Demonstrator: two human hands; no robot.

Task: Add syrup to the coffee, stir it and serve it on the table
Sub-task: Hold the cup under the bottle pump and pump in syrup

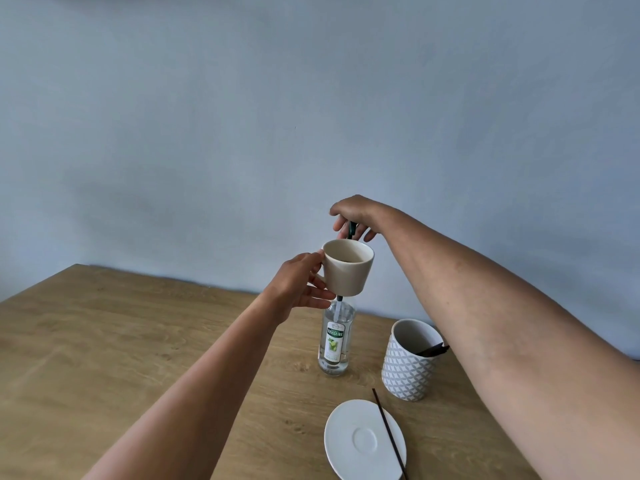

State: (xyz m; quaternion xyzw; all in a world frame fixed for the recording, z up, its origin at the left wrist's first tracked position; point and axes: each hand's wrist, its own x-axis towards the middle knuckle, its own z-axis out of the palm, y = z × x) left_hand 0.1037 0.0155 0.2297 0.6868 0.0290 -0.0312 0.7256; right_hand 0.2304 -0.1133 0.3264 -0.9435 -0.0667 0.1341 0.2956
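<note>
My left hand [300, 285] holds a beige coffee cup [348, 267] by its handle, lifted in front of the neck of a clear syrup bottle [336, 339] that stands on the wooden table [138, 341]. A little dark coffee shows inside the cup. My right hand [353, 216] rests on top of the bottle's dark green pump head [352, 231], just above the cup's far rim. The cup hides most of the pump and the bottle's neck. A white saucer [363, 439] lies near the front edge with a thin dark stirring stick [389, 433] across it.
A white patterned holder [410, 362] with dark sticks inside stands to the right of the bottle, under my right forearm. A pale blue wall runs behind the table's far edge.
</note>
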